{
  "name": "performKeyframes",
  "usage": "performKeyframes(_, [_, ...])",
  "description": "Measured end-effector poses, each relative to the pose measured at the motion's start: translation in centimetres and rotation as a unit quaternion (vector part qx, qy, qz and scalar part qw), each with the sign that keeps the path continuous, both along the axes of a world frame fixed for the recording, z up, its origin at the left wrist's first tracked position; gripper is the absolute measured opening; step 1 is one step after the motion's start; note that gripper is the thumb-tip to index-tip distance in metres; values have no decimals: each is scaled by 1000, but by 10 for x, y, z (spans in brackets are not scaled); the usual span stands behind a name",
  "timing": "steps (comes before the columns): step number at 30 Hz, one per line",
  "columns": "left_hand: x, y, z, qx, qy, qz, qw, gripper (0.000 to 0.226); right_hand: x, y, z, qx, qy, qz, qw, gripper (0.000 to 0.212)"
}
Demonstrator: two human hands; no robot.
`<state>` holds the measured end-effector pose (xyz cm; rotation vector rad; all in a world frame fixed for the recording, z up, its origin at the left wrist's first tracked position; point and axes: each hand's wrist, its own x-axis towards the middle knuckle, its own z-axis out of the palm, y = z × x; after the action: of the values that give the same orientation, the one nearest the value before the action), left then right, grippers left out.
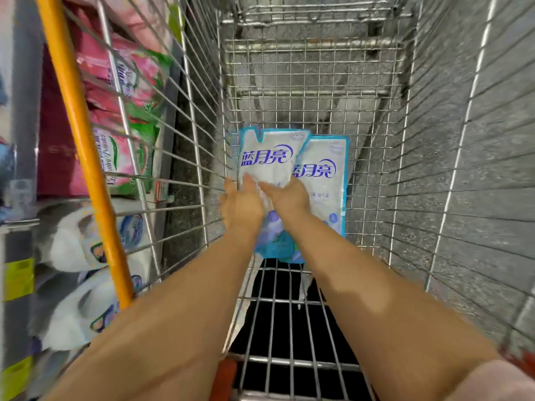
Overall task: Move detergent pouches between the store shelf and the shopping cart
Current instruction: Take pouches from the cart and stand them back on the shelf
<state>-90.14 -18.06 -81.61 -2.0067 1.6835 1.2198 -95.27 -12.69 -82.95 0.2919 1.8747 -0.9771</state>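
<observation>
As the pouch [266, 157] lies in the cart [312, 49], both hands [241, 205] [289, 195] touch it.

"蓝月亮" on both detergent pouches [267, 157]

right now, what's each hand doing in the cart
Left hand: open, straight fingers touching the top Blue Moon detergent pouch.
Right hand: open, fingers laid across the same pouch; nothing gripped.

Both bare arms reach down into the wire shopping cart [289, 47]. The left grip [241, 204] lies flat on the upper detergent pouch [266, 157]. The right grip [289, 195] touches it too, fingers blurred. A second pouch [327, 175] lies partly beneath.
</observation>
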Motion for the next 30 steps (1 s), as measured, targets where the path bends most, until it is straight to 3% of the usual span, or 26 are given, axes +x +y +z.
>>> performKeyframes(2, [-4, -2, 3, 24, 44, 31, 998, 70, -5, 11, 10, -2, 33, -18, 999, 32])
performKeyframes(5, [-16, -1, 15, 70, 134, 33, 988, 64, -17, 19, 36, -19, 89, -22, 996, 38])
performKeyframes(7, [-24, 1, 27, 86, 197, 19, 977, 80, -30, 22, 56, -44, 126, 4, 991, 48])
performKeyframes(9, [-27, 2, 39, 79, 242, 42, 966, 86, -44, 24, 81, -58, 159, 31, 985, 42])
performKeyframes(13, [-32, 9, 86, 76, 323, 53, 942, 32, -56, 37, 137, -110, 216, 54, 969, 42])
performKeyframes(16, [-31, 23, 131, 23, 388, 57, 919, 37, -53, 48, 184, -163, 256, 53, 951, 50])
performKeyframes(20, [-19, 44, 205, -86, 436, 26, 895, 42, -42, 71, 256, -240, 308, 51, 919, 44])
performKeyframes(25, [19, 74, 321, -216, 508, -26, 834, 24, -10, 101, 356, -358, 367, 55, 857, 42])
performKeyframes(30, [88, 90, 435, -360, 517, -26, 776, 51, 47, 107, 467, -458, 402, 95, 787, 39])
